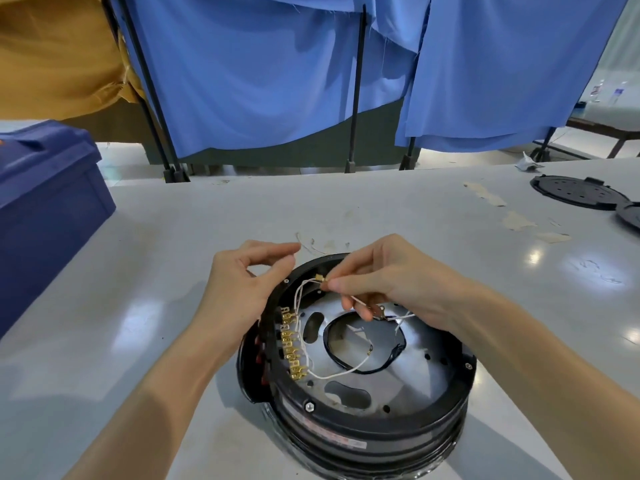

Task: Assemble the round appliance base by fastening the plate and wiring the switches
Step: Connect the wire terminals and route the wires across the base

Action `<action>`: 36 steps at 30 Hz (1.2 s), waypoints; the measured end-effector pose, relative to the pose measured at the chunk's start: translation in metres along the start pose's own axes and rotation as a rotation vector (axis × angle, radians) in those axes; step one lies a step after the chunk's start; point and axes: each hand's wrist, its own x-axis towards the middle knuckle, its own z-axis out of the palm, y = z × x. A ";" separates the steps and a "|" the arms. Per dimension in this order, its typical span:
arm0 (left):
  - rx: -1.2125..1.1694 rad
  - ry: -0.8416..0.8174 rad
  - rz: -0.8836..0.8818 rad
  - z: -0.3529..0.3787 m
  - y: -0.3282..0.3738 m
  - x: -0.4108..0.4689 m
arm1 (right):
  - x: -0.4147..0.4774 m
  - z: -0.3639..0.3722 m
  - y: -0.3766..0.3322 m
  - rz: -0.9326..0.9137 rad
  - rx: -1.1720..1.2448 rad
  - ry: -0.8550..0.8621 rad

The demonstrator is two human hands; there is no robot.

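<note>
The round appliance base (356,410) stands on the grey table (173,237), in the near middle in front of the person. The metal plate (426,355) lies inside its black ring, and we see a hex bolt (309,407) at about 7 o'clock of the ring and smaller screw heads at 3 and 10 o'clock, so we judge the fastening to be mostly done. The wiring looks only half made. A row of brass switch terminals (293,344) sits at 9 o'clock, some white wires (332,374) run to it, and other wire ends lie loose on the plate. At 12 o'clock the right hand (391,275) pinches a small brass connector (320,278) between thumb and forefinger, and its lower fingers seem to grasp a second wire. The left hand (242,282) is at 10 o'clock with curled fingers. We cannot tell if it holds anything. A blue crate (45,202) stands at 9 o'clock of the table, black lids (575,192) at 2 o'clock.
</note>
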 end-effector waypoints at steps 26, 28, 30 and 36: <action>-0.229 0.000 -0.199 0.005 -0.033 -0.014 | 0.029 0.027 0.007 0.153 -0.053 -0.241; -0.225 0.003 -0.195 0.005 -0.033 -0.014 | 0.028 0.028 0.008 0.145 -0.044 -0.242; -0.215 0.009 -0.186 0.005 -0.033 -0.015 | 0.029 0.029 0.008 0.135 -0.044 -0.243; -0.143 0.016 -0.147 0.007 -0.031 -0.014 | 0.032 0.031 0.007 0.146 -0.051 -0.242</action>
